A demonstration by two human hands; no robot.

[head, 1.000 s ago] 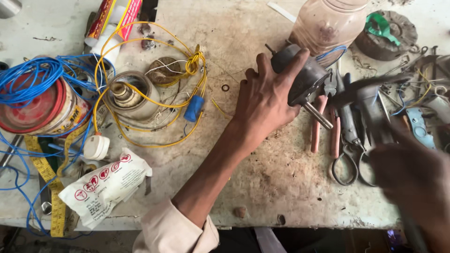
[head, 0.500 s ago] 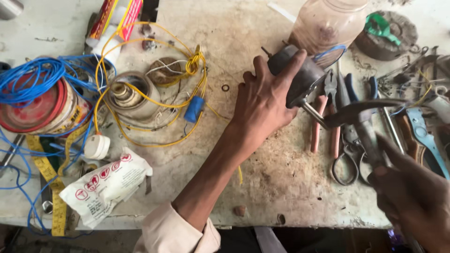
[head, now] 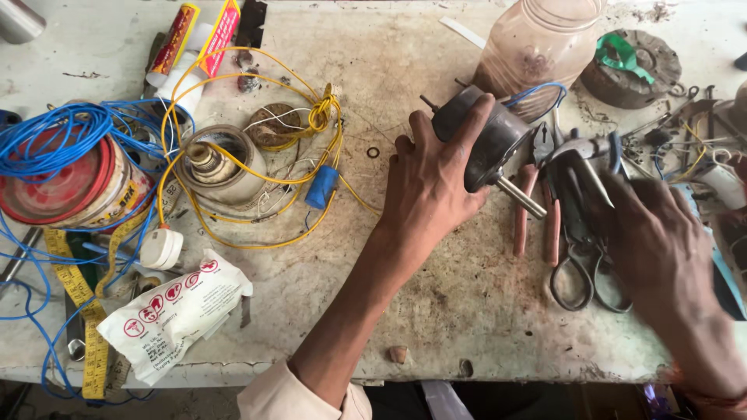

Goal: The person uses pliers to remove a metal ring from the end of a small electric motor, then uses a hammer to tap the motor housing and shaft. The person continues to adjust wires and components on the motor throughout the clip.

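At table centre, left hand (head: pixel 436 183) clamps the dark cylindrical metal motor (head: pixel 486 140), shaft pointing 4 o'clock — steadied. Right hand (head: pixel 657 241) at 3 o'clock over grey metal pliers (head: pixel 580 183) — grip blurred, can't tell.

Free room and obstacles on the workbench (head: pixel 436 311). Open passage: the bare stained surface along the near edge, between the left forearm and the right hand (head: pixel 661 241). Left third blocked by looped yellow wire (head: pixel 257 175), a blue wire coil (head: pixel 54 132) on a tin, a tape measure (head: pixel 78 295) and a white packet (head: pixel 171 315). Right side crowded by scissors (head: pixel 580 257) and pliers (head: pixel 533 214). The far edge is closed by a plastic jar (head: pixel 537 47) just behind the motor (head: pixel 486 136) under the left hand (head: pixel 436 183).
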